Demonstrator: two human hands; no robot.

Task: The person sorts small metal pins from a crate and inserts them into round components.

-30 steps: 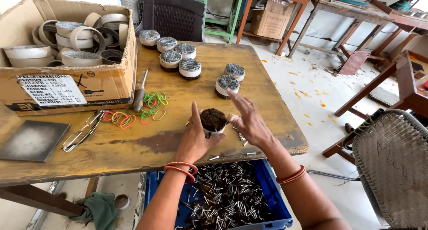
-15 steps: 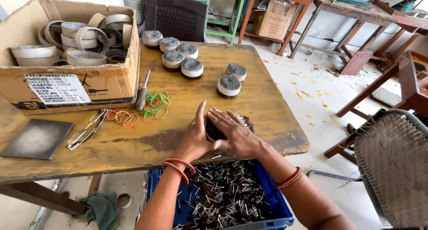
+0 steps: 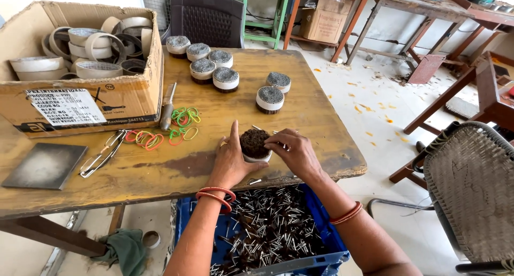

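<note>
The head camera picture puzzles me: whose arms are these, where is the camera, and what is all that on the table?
No machine here: a person wears a camera on the head, so you look down along their own two bare arms. The left hand cups a small white ring packed with dark nails that stands on the worn wooden table; the right hand rests its fingers on the bundle's top and side. Farther back stand seven finished bundles, each a white band full of nail heads. To the left a cardboard box holds empty tape-like rings. Beside it lie coloured rubber bands, a metal tool, a pair of tongs or scissors and a dark flat plate. Under the table edge, a blue crate holds loose nails.
</note>
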